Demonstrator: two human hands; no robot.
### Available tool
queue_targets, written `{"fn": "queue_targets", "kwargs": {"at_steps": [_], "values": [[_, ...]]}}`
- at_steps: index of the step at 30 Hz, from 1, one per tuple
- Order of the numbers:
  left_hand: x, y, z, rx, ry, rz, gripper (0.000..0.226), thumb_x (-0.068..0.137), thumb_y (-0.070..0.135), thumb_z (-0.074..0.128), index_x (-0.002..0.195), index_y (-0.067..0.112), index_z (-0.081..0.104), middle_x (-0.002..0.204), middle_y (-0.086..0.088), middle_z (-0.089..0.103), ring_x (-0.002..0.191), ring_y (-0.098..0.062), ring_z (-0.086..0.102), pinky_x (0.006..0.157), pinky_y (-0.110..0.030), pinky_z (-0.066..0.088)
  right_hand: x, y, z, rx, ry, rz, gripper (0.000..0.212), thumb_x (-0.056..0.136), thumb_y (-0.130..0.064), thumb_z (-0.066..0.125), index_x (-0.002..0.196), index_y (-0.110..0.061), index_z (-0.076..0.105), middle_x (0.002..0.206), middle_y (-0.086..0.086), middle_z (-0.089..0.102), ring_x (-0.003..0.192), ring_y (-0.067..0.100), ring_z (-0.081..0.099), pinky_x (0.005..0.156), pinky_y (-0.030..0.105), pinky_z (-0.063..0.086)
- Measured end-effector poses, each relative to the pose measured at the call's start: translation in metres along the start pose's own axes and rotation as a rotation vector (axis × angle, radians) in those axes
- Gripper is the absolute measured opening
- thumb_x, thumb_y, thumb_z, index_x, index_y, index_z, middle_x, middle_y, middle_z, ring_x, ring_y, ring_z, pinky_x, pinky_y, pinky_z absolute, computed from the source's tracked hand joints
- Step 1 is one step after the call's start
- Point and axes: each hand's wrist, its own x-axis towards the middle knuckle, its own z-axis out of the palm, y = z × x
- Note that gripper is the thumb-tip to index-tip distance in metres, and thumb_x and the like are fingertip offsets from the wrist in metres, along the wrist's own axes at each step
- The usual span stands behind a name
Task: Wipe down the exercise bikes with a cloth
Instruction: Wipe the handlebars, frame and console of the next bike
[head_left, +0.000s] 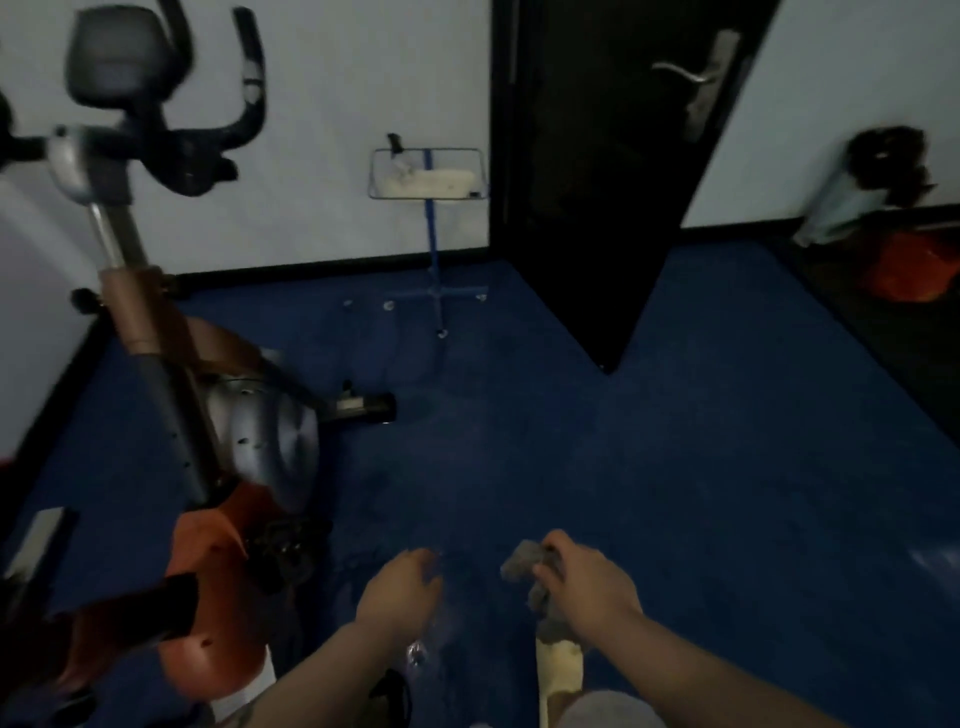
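While the right hand keeps a closed fist around a bunched grey cloth, most of the fabric bulges out on the thumb side, probably so a padded face is ready for wiping. The left hand hangs beside it, fingers loosely curled around nothing, likely free to steady a frame. The exercise bike stands well to the left of the cloth hand, not yet touched, above the blue floor.
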Motion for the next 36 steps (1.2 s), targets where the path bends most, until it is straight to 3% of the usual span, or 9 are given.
{"fn": "queue_targets", "kwargs": {"at_steps": [3,8,14,20,25,30,34,36], "values": [[0.027,0.031,-0.007,-0.070,0.094,-0.078,0.019,0.092,0.030,0.049,0.103,0.018,0.060,0.111,0.002,0.061,0.096,-0.013,0.059,0.081,-0.026,0.045,0.048,0.000,-0.033,-0.051,-0.037,-0.131,0.016,0.096,-0.043,0.044,0.108,-0.033,0.046,0.099,-0.013,0.062,0.083,0.008,0.058,0.069,0.032,0.050],[0.051,0.064,-0.023,-0.218,0.238,-0.150,0.035,0.094,0.031,0.050,0.128,0.022,0.056,0.129,0.003,0.057,0.115,-0.017,0.056,0.093,-0.027,0.042,0.113,-0.019,-0.073,-0.127,-0.098,-0.279,0.017,0.097,-0.042,0.044,0.109,-0.030,0.047,0.096,-0.010,0.062,0.081,0.009,0.058,0.065,0.030,0.049],[0.071,0.046,-0.061,-0.332,0.307,-0.266,0.032,0.092,0.029,0.051,0.122,0.025,0.060,0.126,0.003,0.060,0.111,-0.013,0.058,0.090,-0.026,0.045,0.172,-0.072,-0.081,-0.152,-0.149,-0.431,0.014,0.096,-0.044,0.045,0.105,-0.035,0.046,0.093,-0.013,0.060,0.077,0.006,0.056,0.057,0.027,0.042],[0.111,0.022,-0.133,-0.363,0.429,-0.303,0.041,0.093,0.030,0.053,0.133,0.021,0.053,0.136,0.000,0.054,0.123,-0.016,0.053,0.105,-0.032,0.041,0.236,-0.151,-0.080,-0.164,-0.159,-0.532,0.013,0.095,-0.045,0.046,0.105,-0.036,0.047,0.095,-0.011,0.061,0.080,0.009,0.058,0.061,0.030,0.046],[0.132,0.000,-0.205,-0.352,0.570,-0.277,0.040,0.094,0.032,0.053,0.133,0.024,0.053,0.136,0.005,0.054,0.122,-0.011,0.052,0.103,-0.029,0.042,0.285,-0.229,-0.084,-0.114,-0.140,-0.604,0.018,0.095,-0.047,0.046,0.110,-0.038,0.047,0.100,-0.011,0.061,0.085,0.009,0.058,0.068,0.031,0.050],[0.150,-0.004,-0.262,-0.416,0.669,-0.274,0.038,0.093,0.031,0.055,0.130,0.026,0.056,0.131,0.008,0.056,0.119,-0.009,0.053,0.102,-0.027,0.042,0.323,-0.299,-0.102,0.046,-0.105,-0.655,0.013,0.093,-0.048,0.051,0.105,-0.044,0.049,0.093,-0.016,0.063,0.079,0.001,0.059,0.063,0.025,0.049],[0.169,-0.004,-0.315,-0.485,0.864,-0.234,0.026,0.091,0.031,0.058,0.117,0.034,0.059,0.119,0.018,0.058,0.102,0.006,0.052,0.084,-0.008,0.040,0.362,-0.359,-0.131,0.225,-0.041,-0.764,0.012,0.091,-0.043,0.057,0.100,-0.047,0.050,0.101,-0.020,0.056,0.088,-0.005,0.054,0.069,0.017,0.047],[0.178,-0.003,-0.342,-0.576,0.984,-0.230,0.023,0.091,0.027,0.059,0.112,0.037,0.061,0.112,0.020,0.060,0.099,0.006,0.055,0.078,-0.008,0.039,0.379,-0.386,-0.151,0.331,0.003,-0.833,0.016,0.090,-0.038,0.060,0.099,-0.048,0.050,0.106,-0.017,0.051,0.090,-0.007,0.053,0.067,0.010,0.043]]}}
